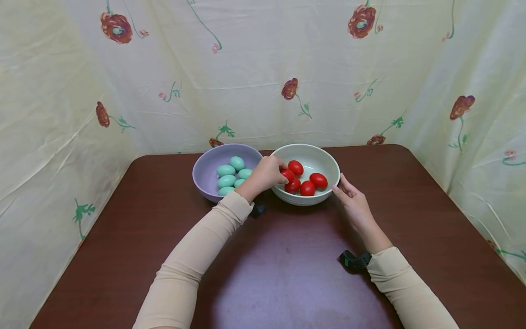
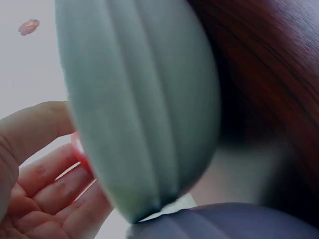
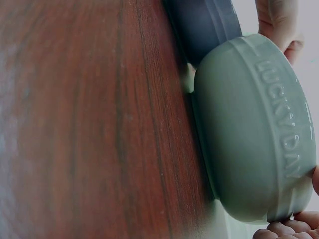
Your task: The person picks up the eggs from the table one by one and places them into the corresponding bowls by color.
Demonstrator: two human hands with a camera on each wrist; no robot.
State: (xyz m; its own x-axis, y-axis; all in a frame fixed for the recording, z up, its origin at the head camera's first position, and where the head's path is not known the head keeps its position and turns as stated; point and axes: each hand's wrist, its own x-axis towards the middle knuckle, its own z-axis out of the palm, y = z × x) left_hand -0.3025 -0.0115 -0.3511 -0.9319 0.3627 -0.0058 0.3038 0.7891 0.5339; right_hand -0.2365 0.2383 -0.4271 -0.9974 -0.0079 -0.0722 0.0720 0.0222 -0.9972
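Note:
Several red eggs [image 1: 318, 180] lie in a pale green bowl [image 1: 304, 201]. My left hand [image 1: 266, 173] reaches over the bowl's left rim and grips one red egg [image 1: 286, 176] among them. In the left wrist view only a sliver of that egg [image 2: 79, 149] shows by the fingers, behind the bowl's ribbed wall. At the right side of the green bowl, my right hand [image 1: 354, 204] holds its rim, thumb at the edge and fingers against the outer wall. Raised letters mark that wall [image 3: 239, 134] in the right wrist view.
Touching or nearly touching the green bowl on its left stands a purple bowl [image 1: 203, 178] with several mint-green eggs [image 1: 226, 181]. Both bowls are near the back edge of the dark brown table [image 1: 287, 274]. A flowered curtain [image 1: 255, 68] hangs behind and along the sides.

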